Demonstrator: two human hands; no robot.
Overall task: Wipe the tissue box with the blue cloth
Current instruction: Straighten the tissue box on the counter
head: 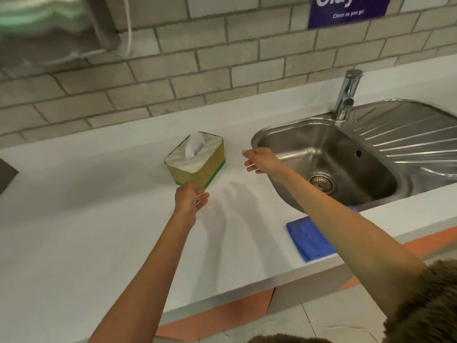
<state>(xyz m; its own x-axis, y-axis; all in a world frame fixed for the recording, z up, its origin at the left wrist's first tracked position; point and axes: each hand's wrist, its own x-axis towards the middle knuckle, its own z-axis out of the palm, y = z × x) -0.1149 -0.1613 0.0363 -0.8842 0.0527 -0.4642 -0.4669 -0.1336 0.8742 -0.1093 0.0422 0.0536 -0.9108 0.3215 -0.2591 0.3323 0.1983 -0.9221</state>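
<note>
A yellow-green tissue box (197,167) with a white quilted top and a tissue sticking out stands on the white counter (99,219). My left hand (189,198) is at the box's near corner, fingers apart, holding nothing; whether it touches the box I cannot tell. My right hand (259,160) hovers open to the right of the box, apart from it, at the sink's left rim. The blue cloth (309,237) lies folded near the counter's front edge, partly hidden under my right forearm.
A steel sink (346,167) with a drain and ribbed drainboard fills the right side, a chrome tap (347,95) behind it. A tiled wall runs along the back with a blue sign (346,11). A dark object (6,173) sits at the far left edge.
</note>
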